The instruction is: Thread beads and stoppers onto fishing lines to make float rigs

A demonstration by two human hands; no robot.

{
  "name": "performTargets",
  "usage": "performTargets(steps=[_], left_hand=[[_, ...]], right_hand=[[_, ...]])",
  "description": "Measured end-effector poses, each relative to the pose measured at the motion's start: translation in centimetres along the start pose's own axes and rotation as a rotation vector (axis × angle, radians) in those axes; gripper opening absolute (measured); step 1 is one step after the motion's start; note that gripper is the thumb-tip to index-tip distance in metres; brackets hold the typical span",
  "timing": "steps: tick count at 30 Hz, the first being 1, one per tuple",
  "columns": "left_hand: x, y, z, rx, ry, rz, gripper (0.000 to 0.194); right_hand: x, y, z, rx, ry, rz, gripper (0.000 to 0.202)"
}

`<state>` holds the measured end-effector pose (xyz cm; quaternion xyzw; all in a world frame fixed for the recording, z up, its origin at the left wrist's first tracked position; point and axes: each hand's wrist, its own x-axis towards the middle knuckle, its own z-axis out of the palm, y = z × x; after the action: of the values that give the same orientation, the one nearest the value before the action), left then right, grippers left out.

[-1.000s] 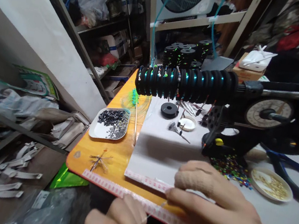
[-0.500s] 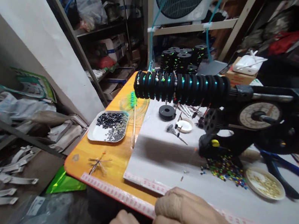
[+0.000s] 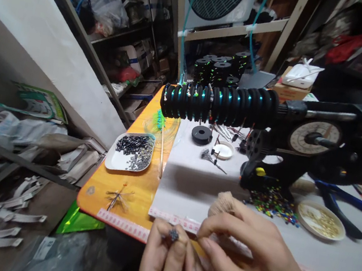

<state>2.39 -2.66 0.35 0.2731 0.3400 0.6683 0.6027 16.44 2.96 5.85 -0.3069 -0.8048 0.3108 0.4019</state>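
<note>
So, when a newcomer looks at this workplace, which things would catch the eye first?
Probably the black ridged cylinder with blue-green glints, jutting from the right above the white surface. Then the heap of colourful bits on that surface, beside a dish of gold pieces. Nearest, the left hand pinches a small dark cluster, with the right hand close beside it.

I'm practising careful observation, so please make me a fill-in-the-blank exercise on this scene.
1. The bare left hand pinches a small dark-grey cluster between its ____ and fingers.
2. The bare right hand has a beige textured wrap around one ____.
3. In the shallow round off-white dish beside the loose multicoloured beads, the tiny items are ____-coloured.
4. The squarish white tray holds small grey bits and longer ____ pieces.

Missing words: thumb; finger; gold; black.
</note>
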Motion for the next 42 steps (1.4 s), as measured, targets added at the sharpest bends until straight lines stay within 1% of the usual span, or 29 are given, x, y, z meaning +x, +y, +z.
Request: performTargets(steps=[2, 5, 7, 9, 11, 14, 18, 20, 22, 23, 25, 28, 33, 37, 42], left_hand=[[0.0, -0.6, 0.3, -0.040, -0.021, -0.063, 0.022], [-0.1, -1.1, 0.5, -0.018, 0.031, -0.126, 0.029], [-0.1, -1.1, 0.7, 0.020, 0.074, -0.138, 0.033], [-0.1, -1.1, 0.8, 0.106, 0.141, -0.120, 0.035], [-0.1, -1.1, 1.0, 0.217, 0.208, -0.084, 0.034], [-0.1, -1.2, 1.2, 0.307, 0.242, -0.021, 0.031], [0.0, -0.8, 1.3, 0.202, 0.238, 0.026, 0.028], [0.1, -0.5, 1.2, 0.122, 0.178, 0.030, 0.025], [0.2, -0.3, 1.1, 0.074, 0.115, 0.033, 0.025], [0.3, -0.3, 1.1, 0.071, 0.102, 0.038, 0.026], [0.2, -0.3, 1.2, 0.098, 0.114, 0.048, 0.027], [0.1, -0.5, 1.5, 0.166, 0.156, 0.074, 0.026], [0.0, -0.7, 2.1, 0.242, 0.150, 0.142, 0.023], [0.1, -1.0, 2.4, 0.309, 0.143, 0.203, 0.019], [0.1, -1.2, 2.7, 0.315, 0.143, 0.246, 0.017]], right_hand=[[0.1, 0.2, 0.1, 0.026, 0.010, 0.039, 0.014], [0.2, 0.6, 0.1, 0.049, 0.026, 0.058, 0.016], [0.3, 0.8, 0.0, 0.054, 0.055, 0.040, 0.015], [0.4, 0.8, -0.1, 0.055, 0.075, 0.023, 0.013], [0.3, 0.7, -0.1, 0.045, 0.061, 0.027, 0.014], [0.2, 0.4, 0.0, 0.024, 0.036, 0.049, 0.015], [0.1, 0.3, -0.1, 0.027, 0.023, 0.075, 0.016], [0.2, 0.3, -0.2, 0.053, 0.029, 0.093, 0.016], [0.4, 0.4, -0.5, 0.097, 0.070, 0.130, 0.015], [0.5, 0.4, -0.6, 0.123, 0.091, 0.157, 0.015], [0.6, 0.3, -0.8, 0.178, 0.120, 0.205, 0.016], [0.6, 0.4, -0.9, 0.244, 0.124, 0.263, 0.019], [0.6, 0.5, -0.7, 0.349, 0.163, 0.348, 0.022], [0.5, 0.4, -0.7, 0.375, 0.157, 0.340, 0.020], [0.4, 0.5, -0.7, 0.364, 0.152, 0.331, 0.019]])
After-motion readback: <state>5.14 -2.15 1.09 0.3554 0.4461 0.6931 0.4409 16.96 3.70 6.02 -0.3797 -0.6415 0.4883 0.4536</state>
